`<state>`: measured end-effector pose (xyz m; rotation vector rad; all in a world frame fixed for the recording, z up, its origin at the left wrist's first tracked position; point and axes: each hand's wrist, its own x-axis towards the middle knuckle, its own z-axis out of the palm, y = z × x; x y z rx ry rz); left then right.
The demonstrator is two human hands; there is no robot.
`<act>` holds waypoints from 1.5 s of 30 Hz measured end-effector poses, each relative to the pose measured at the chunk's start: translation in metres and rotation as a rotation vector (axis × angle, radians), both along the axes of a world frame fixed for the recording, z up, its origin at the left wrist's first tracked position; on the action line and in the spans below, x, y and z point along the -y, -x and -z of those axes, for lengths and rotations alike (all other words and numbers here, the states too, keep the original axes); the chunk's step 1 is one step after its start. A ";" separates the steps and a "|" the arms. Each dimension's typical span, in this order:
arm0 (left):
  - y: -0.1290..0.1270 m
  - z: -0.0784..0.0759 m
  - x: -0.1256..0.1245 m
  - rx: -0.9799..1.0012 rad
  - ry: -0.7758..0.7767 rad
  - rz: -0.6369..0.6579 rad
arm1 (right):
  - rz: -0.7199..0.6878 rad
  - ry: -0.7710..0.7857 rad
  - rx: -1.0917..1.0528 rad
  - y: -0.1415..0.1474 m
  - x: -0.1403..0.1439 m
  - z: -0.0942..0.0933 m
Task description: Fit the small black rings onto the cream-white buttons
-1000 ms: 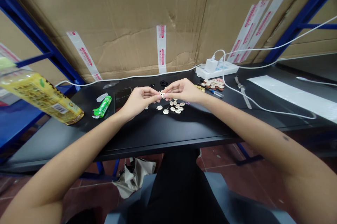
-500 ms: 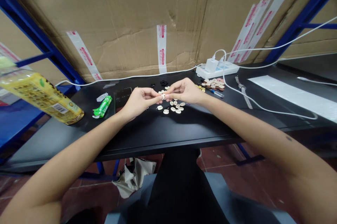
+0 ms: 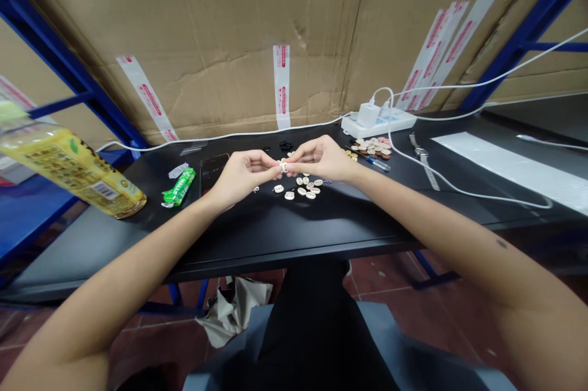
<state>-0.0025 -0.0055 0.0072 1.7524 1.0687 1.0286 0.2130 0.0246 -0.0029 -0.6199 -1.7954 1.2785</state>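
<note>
Between the fingertips of both hands is a small cream-coloured piece (image 3: 283, 167), rounded and button-like, partly covered by the fingers. My left hand (image 3: 243, 175) pinches it from the left, thumb and forefinger closed. From the right, my right hand (image 3: 321, 159) grips the same piece between thumb and fingers. Just below the hands, several similar cream oval pieces (image 3: 302, 191) with dark markings lie scattered on the black table (image 3: 294, 228). Behind the fingers sits a small black item (image 3: 285, 145) whose kind I cannot make out.
On the left are a phone (image 3: 214, 168), a green candy wrapper (image 3: 179, 187) and a tilted bottle of yellow drink (image 3: 78, 167). To the right lie brownish pieces (image 3: 373, 146), a blue-handled tool (image 3: 378, 163), a wristwatch (image 3: 425, 161) and a white power strip (image 3: 379, 124) with trailing cables.
Both hands stay pinched on the cream piece, which has turned slightly between the fingertips. The scattered pieces on the table have not moved.
</note>
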 end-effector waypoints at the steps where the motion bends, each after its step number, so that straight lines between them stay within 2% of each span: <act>1: 0.000 0.000 0.000 0.003 0.001 0.001 | 0.000 0.002 -0.002 0.000 0.000 0.000; 8: 0.000 0.000 0.000 0.025 -0.020 0.014 | 0.007 -0.010 -0.026 0.000 0.001 0.001; 18: 0.002 0.000 -0.003 -0.042 -0.066 0.039 | 0.004 -0.045 0.025 0.000 -0.001 0.000; 20: 0.004 -0.002 -0.004 -0.083 -0.090 0.043 | 0.009 -0.049 0.040 0.000 -0.001 0.000; 22: 0.007 -0.004 -0.006 -0.200 -0.177 0.004 | 0.025 -0.063 0.065 0.000 0.000 -0.001; 26: 0.016 -0.010 -0.010 -0.588 -0.415 -0.065 | 0.016 -0.178 0.188 0.000 0.002 -0.002; 30: 0.019 -0.009 -0.010 -0.805 -0.352 0.053 | -0.095 -0.366 0.343 0.003 0.005 -0.001; 33: 0.017 -0.006 -0.010 -0.848 -0.316 0.104 | -0.128 -0.485 0.391 0.007 0.008 0.002; 38: 0.013 -0.002 -0.010 -0.887 -0.358 0.151 | -0.151 -0.573 0.414 0.012 0.008 0.010; 42: 0.014 -0.001 -0.011 -0.902 -0.378 0.181 | -0.087 -0.626 0.417 0.011 0.003 0.014; 45: 0.013 0.000 -0.011 -0.892 -0.376 0.181 | 0.020 -0.664 0.414 0.006 -0.001 0.014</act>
